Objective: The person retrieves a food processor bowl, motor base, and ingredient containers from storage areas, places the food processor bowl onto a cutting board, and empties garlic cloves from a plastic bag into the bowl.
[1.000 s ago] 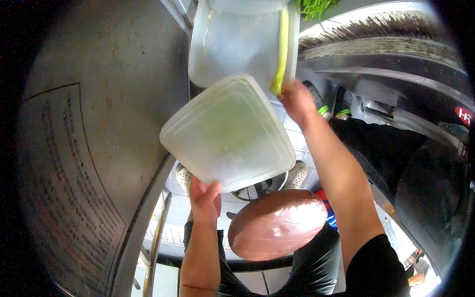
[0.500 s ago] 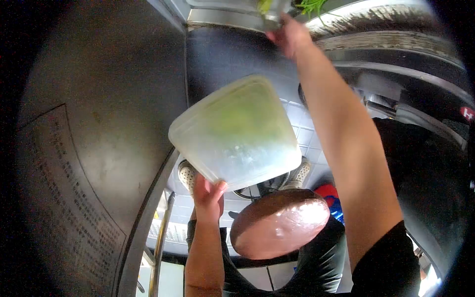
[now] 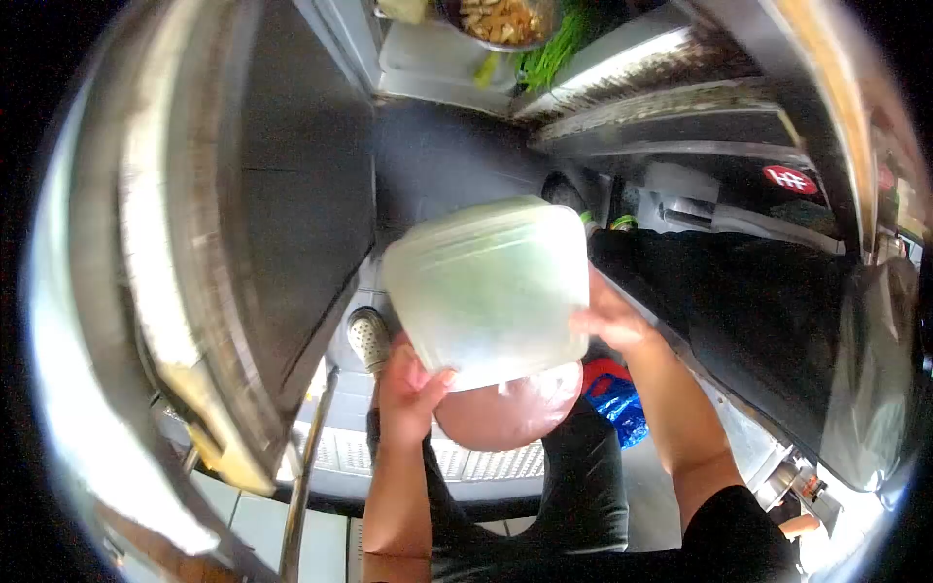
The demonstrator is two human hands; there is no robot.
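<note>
In the head view I have a translucent plastic food container (image 3: 491, 287) with a pale lid between both hands, over the floor in front of my legs. Something green shows dimly through its wall; its kind cannot be made out. My left hand (image 3: 410, 387) grips the lower left corner, thumb on the face and fingers partly hidden behind. The near right edge is clasped by my right hand (image 3: 617, 316), its fingers partly over the front and partly out of sight. A round pinkish-brown seat (image 3: 510, 408) lies beneath the container, between my legs.
On a surface at the far end, a metal bowl (image 3: 501, 41) of sliced food stands beside green herbs (image 3: 559, 53). A dark metal panel (image 3: 306, 185) rises on the left. On the right are a black equipment front (image 3: 719, 282) and a blue plastic bag (image 3: 620, 413).
My right hand has come back from the far surface and now grips the container's right side. The container has turned more level. The view has shifted, bringing the metal bowl into sight.
</note>
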